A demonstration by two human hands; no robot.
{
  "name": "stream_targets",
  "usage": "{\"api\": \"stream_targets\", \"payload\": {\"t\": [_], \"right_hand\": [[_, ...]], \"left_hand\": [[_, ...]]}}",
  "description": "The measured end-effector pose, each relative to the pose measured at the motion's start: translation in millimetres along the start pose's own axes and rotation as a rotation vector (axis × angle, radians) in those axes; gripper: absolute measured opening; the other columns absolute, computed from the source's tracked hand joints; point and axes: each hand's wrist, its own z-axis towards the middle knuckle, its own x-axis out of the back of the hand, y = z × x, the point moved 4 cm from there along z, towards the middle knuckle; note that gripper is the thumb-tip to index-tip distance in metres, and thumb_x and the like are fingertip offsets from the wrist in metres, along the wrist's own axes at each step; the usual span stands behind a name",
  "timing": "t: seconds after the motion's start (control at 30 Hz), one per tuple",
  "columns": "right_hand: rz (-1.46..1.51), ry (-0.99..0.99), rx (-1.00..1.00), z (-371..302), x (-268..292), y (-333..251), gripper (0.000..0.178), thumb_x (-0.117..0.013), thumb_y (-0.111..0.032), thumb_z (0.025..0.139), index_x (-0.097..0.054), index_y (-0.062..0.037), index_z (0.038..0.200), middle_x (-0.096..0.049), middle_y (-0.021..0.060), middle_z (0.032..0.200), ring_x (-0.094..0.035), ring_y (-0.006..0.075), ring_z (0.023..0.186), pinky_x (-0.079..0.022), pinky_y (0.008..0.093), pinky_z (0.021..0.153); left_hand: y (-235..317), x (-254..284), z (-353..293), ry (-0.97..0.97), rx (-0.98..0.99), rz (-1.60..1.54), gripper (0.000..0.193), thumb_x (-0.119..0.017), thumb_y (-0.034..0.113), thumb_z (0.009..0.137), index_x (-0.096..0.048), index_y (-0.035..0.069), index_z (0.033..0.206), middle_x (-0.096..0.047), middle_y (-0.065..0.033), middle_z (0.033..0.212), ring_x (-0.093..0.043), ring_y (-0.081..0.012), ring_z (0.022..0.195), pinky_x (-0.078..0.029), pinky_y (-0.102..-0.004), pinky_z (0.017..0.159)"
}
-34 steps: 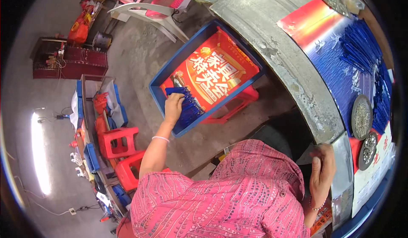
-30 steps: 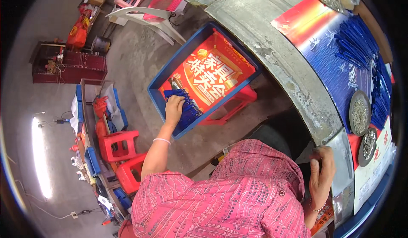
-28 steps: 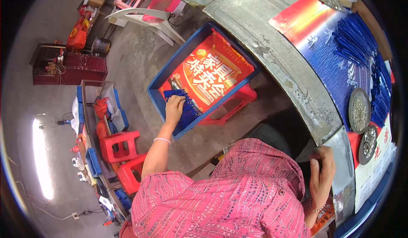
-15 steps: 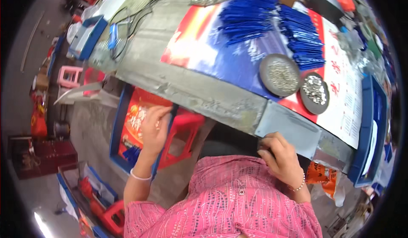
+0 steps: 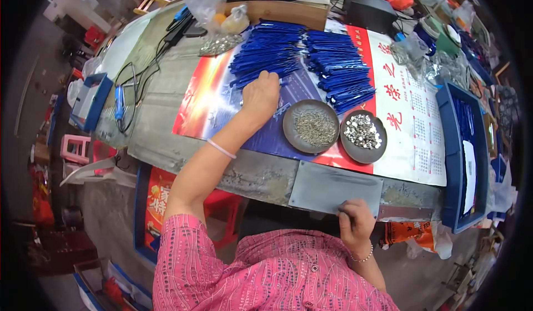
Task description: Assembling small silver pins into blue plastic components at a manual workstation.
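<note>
Blue strips [image 5: 264,50] lie on the table [image 5: 250,177] in two heaps, side by side, and at the near edge of the left heap I have the left hand [image 5: 261,95]. Its fingers are bent and close together, so the grip is narrow; from where I watch, I cannot tell if a strip is between them. The right hand [image 5: 357,222] is at the near edge of the table, by the grey plate [image 5: 327,184], with the fingers curled inward; whether it holds something, I cannot tell.

To the right of the left hand I see a large dish [image 5: 296,140] with small metal pieces [image 5: 313,127], and just beside it, on the right, a smaller dish [image 5: 360,155] with shiny round pieces [image 5: 363,130]. Under the left heap is a red and blue poster [image 5: 197,111], and farther right a white sheet [image 5: 422,128]. At the right end is a blue tray [image 5: 451,144], where a white packet [image 5: 470,172] lies. On the far side of the heaps there is a brown box [image 5: 311,17], and to the left of it a clear bag [image 5: 201,0]. Below the table, at the left, I see a blue bin [image 5: 141,205] with a red sheet [image 5: 157,191] inside, and to its right a red stool [image 5: 225,214].
</note>
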Motion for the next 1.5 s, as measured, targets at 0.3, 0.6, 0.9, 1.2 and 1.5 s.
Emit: {"api": "stream_targets", "payload": {"t": [0.3,0.6,0.9,1.2,1.5], "right_hand": [[-0.055,-0.037,0.047,1,1,-2,0.013,-0.061,0.004,0.076,-0.056,-0.0008,0.086,-0.059,0.0137,0.08,-0.057,0.0266,0.068,-0.046,0.0318,0.059],[-0.043,-0.162,-0.022,59,8,-16,0.014,-0.061,0.002,0.077,-0.056,-0.0002,0.09,-0.057,0.0142,0.084,-0.056,0.0294,0.072,-0.046,0.0341,0.064],[-0.516,-0.402,0.272,152,-37,18,0.016,-0.06,-0.008,0.072,-0.055,-0.0023,0.085,-0.057,0.0151,0.086,-0.057,0.0317,0.085,-0.043,0.0441,0.074],[-0.785,-0.345,0.308,156,-58,33,0.014,-0.062,-0.012,0.07,-0.06,-0.0058,0.083,-0.06,0.0058,0.085,-0.058,0.02,0.083,-0.037,0.0337,0.073],[-0.757,-0.356,0.289,161,-67,39,0.015,-0.064,-0.013,0.07,-0.061,-0.0059,0.083,-0.061,0.0048,0.081,-0.06,0.0196,0.08,-0.039,0.0344,0.071]], "left_hand": [[16,37,-33,0.082,-0.155,0.011,0.014,-0.061,0.009,0.081,-0.049,0.003,0.086,-0.05,-0.0143,0.081,-0.053,-0.0334,0.08,-0.045,-0.043,0.062],[26,90,-85,0.052,0.279,-0.894,0.005,-0.049,0.001,0.091,-0.048,0.0,0.095,-0.061,-0.0115,0.086,-0.059,-0.0156,0.077,-0.047,-0.0277,0.071],[82,103,-159,-0.002,0.433,-1.103,0.017,-0.047,0.002,0.091,-0.053,-0.004,0.106,-0.062,-0.0092,0.083,-0.056,-0.012,0.071,-0.046,-0.0238,0.067],[95,93,-181,-0.103,0.439,-1.246,0.011,-0.051,0.006,0.093,-0.051,0.002,0.102,-0.06,-0.0067,0.074,-0.052,-0.0096,0.055,-0.043,-0.0199,0.05],[104,86,-182,-0.229,0.5,-1.305,0.009,-0.051,0.007,0.093,-0.053,0.003,0.1,-0.059,-0.0043,0.071,-0.049,-0.0068,0.053,-0.038,-0.0182,0.046]]}}
